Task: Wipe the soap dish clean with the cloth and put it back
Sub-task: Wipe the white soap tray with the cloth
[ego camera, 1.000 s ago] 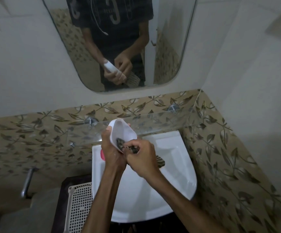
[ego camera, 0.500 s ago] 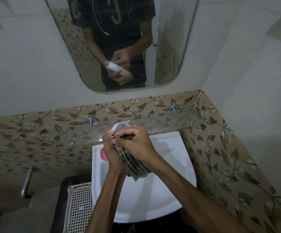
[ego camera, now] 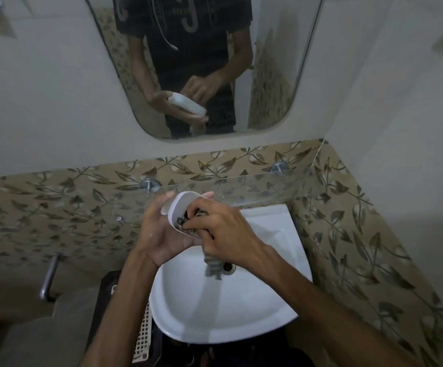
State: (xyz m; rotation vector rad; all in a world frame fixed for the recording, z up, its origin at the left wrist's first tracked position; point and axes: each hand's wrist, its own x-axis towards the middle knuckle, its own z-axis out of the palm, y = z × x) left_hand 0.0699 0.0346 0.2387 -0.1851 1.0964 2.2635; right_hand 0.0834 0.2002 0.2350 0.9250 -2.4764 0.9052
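Above the back of the white sink, my left hand cups a white oval soap dish from below, tilted with its hollow toward me. My right hand presses a checked cloth into the dish's hollow with its fingertips. The loose end of the cloth hangs under my right hand over the sink's drain. Most of the dish's lower half is hidden by my fingers and the cloth.
A clear glass shelf on two metal mounts runs along the wall just behind my hands. A mirror hangs above it. A white perforated basket stands left of the sink, and a metal handle juts from the left wall.
My right hand and the cloth slid down from the dish's top edge into its hollow. My left hand opened up under the dish, which now tilts more toward me.
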